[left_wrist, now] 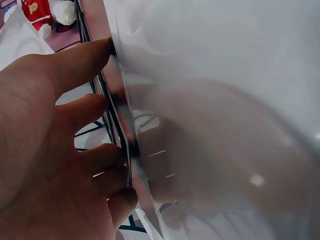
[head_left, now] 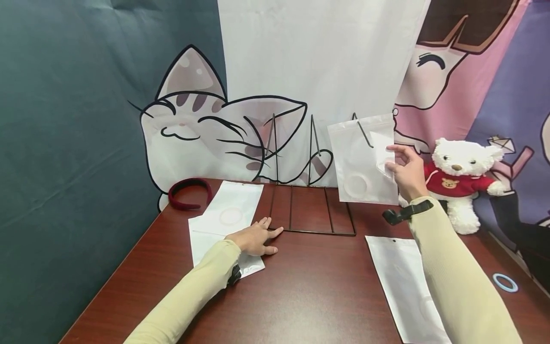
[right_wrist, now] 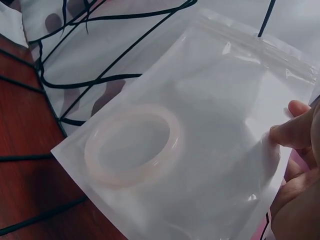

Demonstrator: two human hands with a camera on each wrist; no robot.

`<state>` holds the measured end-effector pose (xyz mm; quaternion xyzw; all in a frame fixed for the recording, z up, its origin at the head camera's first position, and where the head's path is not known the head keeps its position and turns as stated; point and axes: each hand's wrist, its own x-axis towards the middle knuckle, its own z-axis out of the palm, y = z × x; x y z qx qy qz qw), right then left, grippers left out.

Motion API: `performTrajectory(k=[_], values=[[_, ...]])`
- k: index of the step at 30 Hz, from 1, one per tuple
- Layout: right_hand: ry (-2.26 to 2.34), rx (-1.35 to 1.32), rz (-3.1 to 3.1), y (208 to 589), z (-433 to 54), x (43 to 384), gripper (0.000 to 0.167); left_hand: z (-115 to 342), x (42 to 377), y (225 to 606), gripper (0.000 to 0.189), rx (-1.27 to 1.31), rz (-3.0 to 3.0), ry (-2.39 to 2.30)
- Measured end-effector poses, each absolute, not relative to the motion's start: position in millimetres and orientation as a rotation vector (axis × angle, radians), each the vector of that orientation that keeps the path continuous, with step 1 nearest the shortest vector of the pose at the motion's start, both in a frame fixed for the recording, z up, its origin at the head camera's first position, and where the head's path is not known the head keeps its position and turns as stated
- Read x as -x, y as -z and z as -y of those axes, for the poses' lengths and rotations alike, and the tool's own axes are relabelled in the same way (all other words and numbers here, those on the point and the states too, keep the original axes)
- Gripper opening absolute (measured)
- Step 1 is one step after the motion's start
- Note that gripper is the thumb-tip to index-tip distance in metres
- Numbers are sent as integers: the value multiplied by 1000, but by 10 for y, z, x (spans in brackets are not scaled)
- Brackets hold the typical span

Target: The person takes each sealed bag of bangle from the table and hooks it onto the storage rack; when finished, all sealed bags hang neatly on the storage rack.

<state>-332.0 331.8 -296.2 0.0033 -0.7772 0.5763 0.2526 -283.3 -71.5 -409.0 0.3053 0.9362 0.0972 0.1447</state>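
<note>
In the head view my right hand (head_left: pixel 408 169) pinches the right edge of a translucent zip bag (head_left: pixel 358 177), thumb in front and fingers behind. A pale ring-shaped bangle (right_wrist: pixel 132 145) shows through the bag's lower part. The right hook (head_left: pixel 363 130) of a black wire rack (head_left: pixel 311 232) comes out in front of the bag near its top edge. My left hand (head_left: pixel 253 238) lies with fingers spread at the front left corner of the rack's base, beside two overlapping white bags (head_left: pixel 234 203). In the left wrist view its fingertips are at a dark wire and a bag edge.
Another white bag (head_left: pixel 399 272) lies on the table at right, partly under my right forearm. A light blue ring (head_left: pixel 505 283) sits near the right edge. A dark red headband (head_left: pixel 179 206) is at back left, a white teddy bear (head_left: pixel 456 184) at back right.
</note>
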Motion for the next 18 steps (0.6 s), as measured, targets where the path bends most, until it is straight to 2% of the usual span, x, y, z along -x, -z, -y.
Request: performTrajectory(k=[18], values=[[-1448, 47, 2233, 2879, -3289, 3420, 60, 710, 2833, 4090, 65, -877, -2705, -267]])
